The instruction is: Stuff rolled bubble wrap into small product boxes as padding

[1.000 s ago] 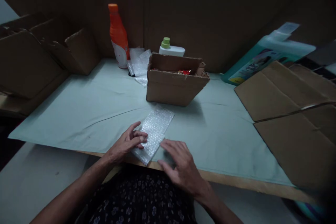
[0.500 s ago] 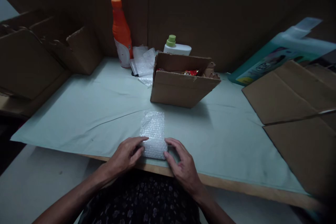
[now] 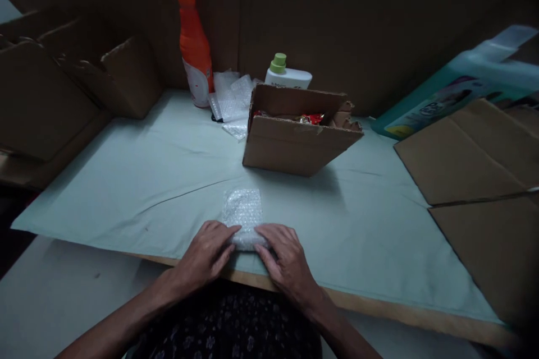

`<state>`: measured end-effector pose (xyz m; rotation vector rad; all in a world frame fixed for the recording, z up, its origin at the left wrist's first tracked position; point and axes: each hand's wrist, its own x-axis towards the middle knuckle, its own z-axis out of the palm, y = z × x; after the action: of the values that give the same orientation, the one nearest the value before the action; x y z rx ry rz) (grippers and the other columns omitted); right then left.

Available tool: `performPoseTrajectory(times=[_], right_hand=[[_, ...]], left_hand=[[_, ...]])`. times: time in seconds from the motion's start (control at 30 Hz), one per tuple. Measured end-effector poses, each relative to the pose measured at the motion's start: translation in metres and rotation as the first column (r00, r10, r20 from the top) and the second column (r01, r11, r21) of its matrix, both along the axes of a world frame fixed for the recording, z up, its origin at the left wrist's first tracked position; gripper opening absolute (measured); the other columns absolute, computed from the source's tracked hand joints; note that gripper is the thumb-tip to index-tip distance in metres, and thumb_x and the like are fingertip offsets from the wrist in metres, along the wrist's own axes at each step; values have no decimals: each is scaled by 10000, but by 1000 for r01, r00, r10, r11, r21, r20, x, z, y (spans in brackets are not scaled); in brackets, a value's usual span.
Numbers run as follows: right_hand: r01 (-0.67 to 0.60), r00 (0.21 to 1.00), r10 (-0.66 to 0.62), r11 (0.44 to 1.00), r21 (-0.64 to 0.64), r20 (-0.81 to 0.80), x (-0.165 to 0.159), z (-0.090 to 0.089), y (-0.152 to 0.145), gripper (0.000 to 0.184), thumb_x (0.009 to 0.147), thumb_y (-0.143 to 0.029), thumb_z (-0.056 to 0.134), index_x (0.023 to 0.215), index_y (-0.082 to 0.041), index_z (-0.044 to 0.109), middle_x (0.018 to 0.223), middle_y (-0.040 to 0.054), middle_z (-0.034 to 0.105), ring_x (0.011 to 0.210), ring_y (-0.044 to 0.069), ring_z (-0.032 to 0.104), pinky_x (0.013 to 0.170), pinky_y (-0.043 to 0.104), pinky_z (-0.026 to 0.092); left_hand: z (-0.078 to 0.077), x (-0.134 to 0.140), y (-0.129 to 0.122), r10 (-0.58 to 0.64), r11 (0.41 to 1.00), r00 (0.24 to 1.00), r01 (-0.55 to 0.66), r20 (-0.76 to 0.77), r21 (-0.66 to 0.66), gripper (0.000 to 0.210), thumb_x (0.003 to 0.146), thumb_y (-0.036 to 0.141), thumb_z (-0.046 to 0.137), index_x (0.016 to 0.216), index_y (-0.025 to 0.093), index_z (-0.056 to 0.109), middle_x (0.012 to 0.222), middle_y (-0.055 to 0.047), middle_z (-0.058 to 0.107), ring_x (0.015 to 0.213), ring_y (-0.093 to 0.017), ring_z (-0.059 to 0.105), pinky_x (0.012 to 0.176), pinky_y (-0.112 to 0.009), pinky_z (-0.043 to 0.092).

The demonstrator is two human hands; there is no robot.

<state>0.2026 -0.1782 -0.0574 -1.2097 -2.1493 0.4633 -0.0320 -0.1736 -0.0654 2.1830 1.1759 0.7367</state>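
A small sheet of bubble wrap [image 3: 243, 207] lies on the pale cloth near the table's front edge. Its near end is folded or rolled over into a thicker strip. My left hand [image 3: 211, 249] grips the left end of that strip between thumb and fingers. At the right end, my right hand [image 3: 283, 255] holds it the same way, fingers on top and thumb on the near side. Whether anything is wrapped inside the fold I cannot tell.
An open cardboard box [image 3: 295, 146] with red shiny packets stands ahead. Behind it are a white bottle [image 3: 290, 77], an orange bottle [image 3: 196, 50] and bubble wrap pieces [image 3: 233, 98]. Cardboard boxes [image 3: 122, 78] stand left; a teal jug [image 3: 455, 90] and cardboard flaps [image 3: 471, 151] lie right.
The near end of the bubble wrap has been folded further over, so its flat part is shorter. My right hand has moved slightly left and closed onto the fold.
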Motion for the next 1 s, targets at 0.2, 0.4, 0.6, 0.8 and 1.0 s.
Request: performPoseTrajectory(times=[0.2,0.4,0.6,0.8,1.0], right_hand=[[-113,960,78,987,114,270,-7,2,17,389,908,-204,657,1294,-173,615,1354,181,642,1228,342,580,986,538,479],[-84,988,84,996,-10,132,-15,1,51,271,952,-154,581,1210,-178,662,1142,119,754,1053,265,680,915,453,517],[-115,991,84,938,-328,-109,-11,19,34,171,933,-259,620,1081,-231,699,1052,45,760,971,214,691,919,387,541],[-97,942,-66,884,-457,-328,20,14,19,559,835,-485,705,1311,-203,623,1219,107,695,1056,261,677,895,365,566],[-42,941,-133,866,-498,-311,67,66,44,318,909,-484,627,970,-191,736,819,28,721,715,179,659,646,262,539]], left_hand=[[-8,6,30,241,970,967,-243,-81,-17,363,918,265,573,1270,210,640,1034,-108,672,953,-273,602,885,-448,481],[12,1,6,594,762,762,-431,256,-484,524,876,478,657,1304,188,570,1089,-97,647,1029,-256,631,916,-400,511],[11,18,1,640,609,591,0,491,-793,569,709,471,819,1157,165,645,1031,-66,700,981,-232,636,895,-319,491],[14,39,17,411,693,778,72,475,-717,384,770,519,734,926,170,691,797,-18,650,759,-188,581,712,-277,473],[73,43,79,105,994,928,-107,357,-15,552,856,375,713,1376,267,562,1353,-108,635,1233,-297,594,1053,-423,477]])
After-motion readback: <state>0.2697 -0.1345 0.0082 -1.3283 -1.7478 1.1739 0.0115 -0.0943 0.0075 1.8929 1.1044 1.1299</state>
